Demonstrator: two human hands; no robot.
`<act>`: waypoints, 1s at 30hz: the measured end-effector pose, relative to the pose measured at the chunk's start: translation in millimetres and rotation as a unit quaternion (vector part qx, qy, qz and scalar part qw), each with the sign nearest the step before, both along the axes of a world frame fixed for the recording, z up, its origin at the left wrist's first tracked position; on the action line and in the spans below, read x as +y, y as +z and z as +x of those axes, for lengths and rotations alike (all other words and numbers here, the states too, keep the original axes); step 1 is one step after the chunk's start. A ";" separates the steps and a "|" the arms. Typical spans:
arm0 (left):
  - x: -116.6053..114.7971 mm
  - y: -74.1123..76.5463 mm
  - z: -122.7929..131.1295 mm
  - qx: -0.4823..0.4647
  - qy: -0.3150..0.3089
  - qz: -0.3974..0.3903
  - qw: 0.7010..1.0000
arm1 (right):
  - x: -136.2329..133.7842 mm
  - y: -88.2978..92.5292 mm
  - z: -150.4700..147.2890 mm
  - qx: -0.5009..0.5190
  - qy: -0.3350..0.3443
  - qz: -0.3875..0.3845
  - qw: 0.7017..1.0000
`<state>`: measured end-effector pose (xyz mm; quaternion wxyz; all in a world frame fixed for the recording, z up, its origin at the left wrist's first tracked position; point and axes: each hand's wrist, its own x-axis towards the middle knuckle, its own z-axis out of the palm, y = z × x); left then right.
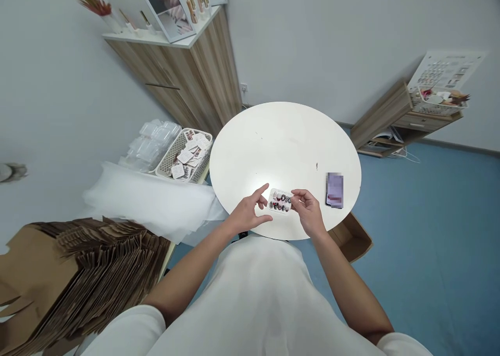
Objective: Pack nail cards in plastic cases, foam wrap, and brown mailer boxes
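Observation:
A small white card of press-on nails, set in two rows of dark, red and patterned pieces, is held over the near part of the round white table. My right hand pinches the card's right edge between thumb and fingers. Just left of the card is my left hand, its thumb and index finger spread apart with nothing between them. On the table to the right lies a phone, its screen blurred out.
Left of the table stand a white basket of nail cards, clear plastic boxes, white wrapping sheets and stacked brown cardboard. An open cardboard box sits under the table's right edge. A wooden cabinet stands behind.

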<state>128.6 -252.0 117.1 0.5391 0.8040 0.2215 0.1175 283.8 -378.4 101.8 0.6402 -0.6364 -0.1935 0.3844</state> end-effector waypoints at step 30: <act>84.0 -47.5 -50.0 0.076 0.058 0.069 0.993 | 92.5 -40.2 -35.8 -0.222 0.229 -0.076 0.945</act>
